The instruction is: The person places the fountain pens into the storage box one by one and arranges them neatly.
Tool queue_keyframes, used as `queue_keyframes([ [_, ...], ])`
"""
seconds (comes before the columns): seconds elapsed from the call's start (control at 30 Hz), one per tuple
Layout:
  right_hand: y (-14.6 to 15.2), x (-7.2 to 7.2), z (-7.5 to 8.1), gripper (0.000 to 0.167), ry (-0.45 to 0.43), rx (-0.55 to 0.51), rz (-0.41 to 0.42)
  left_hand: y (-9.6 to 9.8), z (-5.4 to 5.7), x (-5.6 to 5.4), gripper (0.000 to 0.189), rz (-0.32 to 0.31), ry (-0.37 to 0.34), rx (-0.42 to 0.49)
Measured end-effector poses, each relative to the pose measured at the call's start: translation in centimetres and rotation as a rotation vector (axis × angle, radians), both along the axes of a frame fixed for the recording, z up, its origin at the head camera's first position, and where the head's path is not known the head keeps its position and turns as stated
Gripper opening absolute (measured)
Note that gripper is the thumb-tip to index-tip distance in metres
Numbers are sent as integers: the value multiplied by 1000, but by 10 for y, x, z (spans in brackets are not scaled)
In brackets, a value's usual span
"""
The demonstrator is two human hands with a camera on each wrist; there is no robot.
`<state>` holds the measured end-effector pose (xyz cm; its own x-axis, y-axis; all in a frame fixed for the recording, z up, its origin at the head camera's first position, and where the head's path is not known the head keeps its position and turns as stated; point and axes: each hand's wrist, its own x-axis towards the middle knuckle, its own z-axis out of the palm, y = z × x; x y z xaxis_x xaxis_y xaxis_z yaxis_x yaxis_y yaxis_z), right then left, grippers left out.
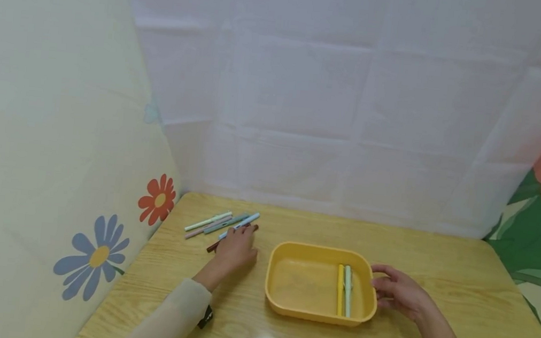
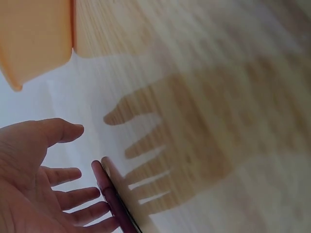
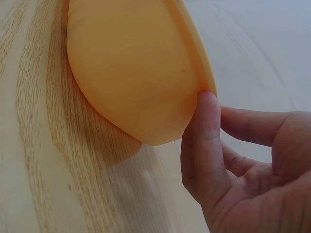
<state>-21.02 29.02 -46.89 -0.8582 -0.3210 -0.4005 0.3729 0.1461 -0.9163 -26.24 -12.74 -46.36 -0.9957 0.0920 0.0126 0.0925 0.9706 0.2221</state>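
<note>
Fingers [image 2: 80, 196] of left hand [image 1: 237, 247] spread beside slim, glossy pen [image 2: 112, 194]; right hand [image 1: 401, 294], loosely bent, touches smooth, rounded plastic tray [image 1: 304, 284]

Wood-grain table [image 1: 436, 258]: loose pens [image 1: 225, 224] lie near back-left corner; yellow tray [image 1: 299, 279] sits roughly midway between left and right edges, off back edge.

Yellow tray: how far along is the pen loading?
Looks done: the yellow pen and pale mint pen lie inside the yellow tray. In hand: the left hand is at the dark red pen, fingers not closed round it; the right hand touches the tray's end. Apparently left: that dark red pen plus four others on the table, the whitish-green pen, pinkish pen, grey-green pen and light blue pen.
</note>
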Motion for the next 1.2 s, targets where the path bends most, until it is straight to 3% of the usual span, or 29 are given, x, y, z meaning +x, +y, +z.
queue_keyframes([
  [0.37,-2,2,2,56,12,-6,5,-6,-2,-1,32,-19,47,3],
  [0.67,-3,2,3,58,-7,22,-11,-12,-2,3,26,-24,80,29],
  [0.8,-4,2,4,57,-15,38,-27,-14,-1,1,16,-46,89,39],
  [0.9,-5,1,4,57,-14,45,-35,-14,-1,-1,19,-37,83,48],
  [1.03,-4,0,4,57,-9,43,-31,-14,-1,-5,32,-2,45,119],
  [1.2,-4,1,4,57,-5,34,-23,-11,4,-6,37,74,-49,359],
])
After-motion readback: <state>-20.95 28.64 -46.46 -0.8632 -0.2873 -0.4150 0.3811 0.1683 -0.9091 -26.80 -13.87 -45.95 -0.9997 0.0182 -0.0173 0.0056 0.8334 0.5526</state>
